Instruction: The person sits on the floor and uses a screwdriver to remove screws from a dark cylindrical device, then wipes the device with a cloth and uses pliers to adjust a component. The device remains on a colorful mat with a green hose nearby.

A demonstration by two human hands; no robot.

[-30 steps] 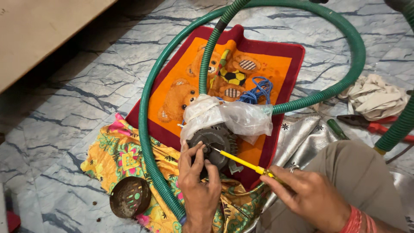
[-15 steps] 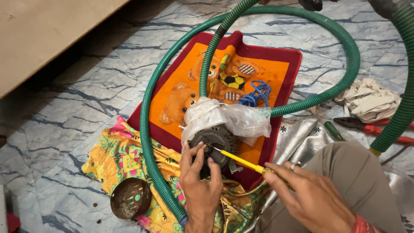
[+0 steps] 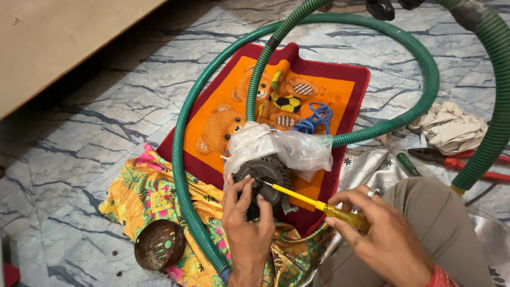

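**Hands on a wrapped pump motor, seen from above**

A green hose (image 3: 425,69) loops the orange mat (image 3: 223,111). At its six o'clock edge sits the dark motor (image 3: 264,175), plastic-wrapped, likely heavy and rigid; best gripped by its casing. The left hand (image 3: 247,223) presses fingertips on it. The right hand (image 3: 385,234), at four o'clock, is closed around a yellow screwdriver (image 3: 313,202). The tip's seat is hidden.

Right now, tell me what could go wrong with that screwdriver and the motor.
1. The screwdriver tip sits close to the left hand fingers on the motor; a slip could jab them.
2. The plastic bag drapes over the motor and may hide parts.
3. The green hose loops tightly around the work and might snag an arm.
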